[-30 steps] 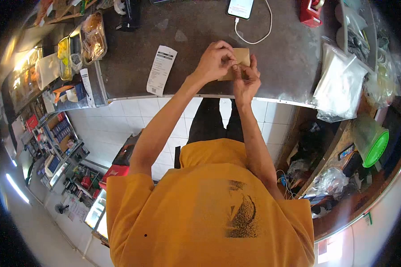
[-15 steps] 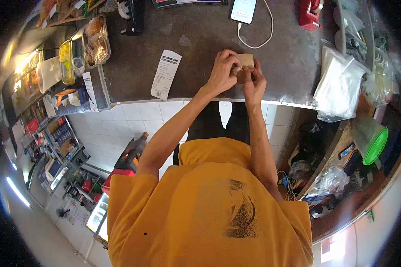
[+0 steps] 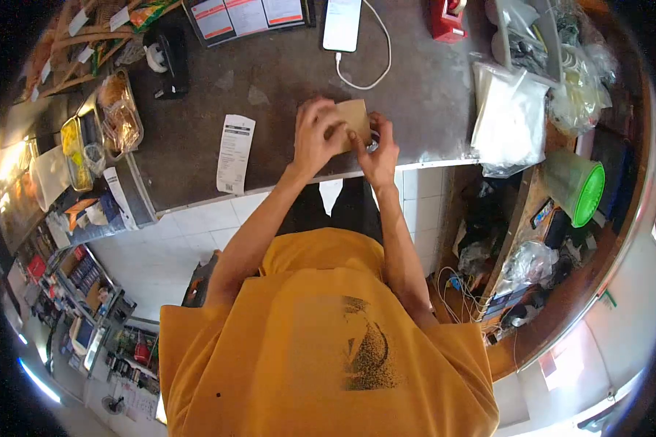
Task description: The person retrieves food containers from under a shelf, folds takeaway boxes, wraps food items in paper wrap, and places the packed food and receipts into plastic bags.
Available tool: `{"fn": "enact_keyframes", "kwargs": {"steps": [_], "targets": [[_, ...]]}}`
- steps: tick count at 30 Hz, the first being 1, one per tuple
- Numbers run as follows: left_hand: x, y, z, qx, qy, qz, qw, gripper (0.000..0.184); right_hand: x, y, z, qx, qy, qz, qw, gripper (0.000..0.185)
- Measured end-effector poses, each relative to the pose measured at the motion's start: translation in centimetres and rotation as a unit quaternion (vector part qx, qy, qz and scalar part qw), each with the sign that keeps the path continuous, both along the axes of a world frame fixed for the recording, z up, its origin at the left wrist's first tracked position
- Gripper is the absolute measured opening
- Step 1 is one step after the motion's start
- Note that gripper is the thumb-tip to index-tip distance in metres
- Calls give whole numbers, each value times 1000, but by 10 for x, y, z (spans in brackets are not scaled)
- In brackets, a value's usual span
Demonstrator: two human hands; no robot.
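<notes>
A small brown paper piece point(image 3: 354, 115), flat-looking and squarish, is between my two hands just above the dark counter. My right hand point(image 3: 379, 154) grips its lower right side, thumb on the paper's face and fingers at the edge. At the left edge, my left hand point(image 3: 315, 142) has its fingers blurred by motion, with the thumb side near or touching the paper. Whether the left fingers pinch it cannot be told. A printed receipt point(image 3: 235, 154) lies on the counter point(image 3: 284, 65) to the left of my hands.
A phone point(image 3: 341, 25) with a white cable lies beyond my hands. A red tape dispenser point(image 3: 448, 20) stands at the back right. Clear plastic bags point(image 3: 509, 116) hang over the right edge. Food trays point(image 3: 119, 113) and a black object point(image 3: 171, 62) are at left.
The view has turned, so the counter things sit further left in it. My left fingers have loosened from their earlier pinch and spread, and more of the brown paper shows.
</notes>
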State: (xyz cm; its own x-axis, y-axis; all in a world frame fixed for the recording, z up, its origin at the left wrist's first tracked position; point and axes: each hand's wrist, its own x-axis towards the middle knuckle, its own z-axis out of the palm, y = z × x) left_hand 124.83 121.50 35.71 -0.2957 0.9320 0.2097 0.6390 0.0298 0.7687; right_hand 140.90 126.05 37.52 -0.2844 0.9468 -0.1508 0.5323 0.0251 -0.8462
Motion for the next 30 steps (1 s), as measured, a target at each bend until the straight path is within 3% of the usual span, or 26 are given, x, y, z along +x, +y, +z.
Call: {"fn": "enact_keyframes", "kwargs": {"steps": [3, 6, 7, 8, 10, 12, 14, 16, 19, 20, 22, 25, 28, 30], "targets": [[-4, -19, -8, -22, 158, -96, 983, 43, -5, 1, 5, 7, -18, 8, 1000, 54], [9, -32, 22, -82, 140, -113, 980, 48, 8, 1, -14, 39, -4, 20, 999, 61], [6, -34, 18, -81, 155, -121, 977, 53, 10, 11, 5, -32, -2, 22, 999, 67], [3, -34, 11, -79, 171, -130, 974, 58, 20, 21, -6, -87, 36, 10, 996, 60], [5, -32, 11, -78, 180, -126, 972, 59, 37, 66, -15, -18, 35, -56, 998, 51], [6, -35, 5, -91, 187, -127, 970, 59, 51, 143, -10, 72, -39, -151, 985, 42], [7, -34, 4, -100, 192, -128, 968, 60, 60, 232, -19, 212, -59, -183, 958, 44], [8, -35, 6, -109, 195, -127, 966, 60, 57, 306, -26, 183, -117, -197, 956, 38], [11, -34, 7, -109, 188, -125, 968, 60, 51, 378, -35, -74, -179, -131, 972, 37], [12, -33, 8, -107, 180, -125, 970, 59, 48, 387, -39, -132, -94, -139, 977, 35], [13, -30, 7, -108, 169, -121, 972, 59, 40, 397, -50, -247, 76, -151, 954, 33], [20, -27, 5, -111, 162, -112, 974, 59, 38, 373, -26, -148, 153, -173, 962, 30], [29, -18, 4, -107, 168, -94, 975, 59, 45, 322, -3, -14, 171, -235, 957, 30], [38, -12, 2, -105, 168, -76, 977, 58, 60, 268, 15, 33, 98, -231, 967, 37]]}}
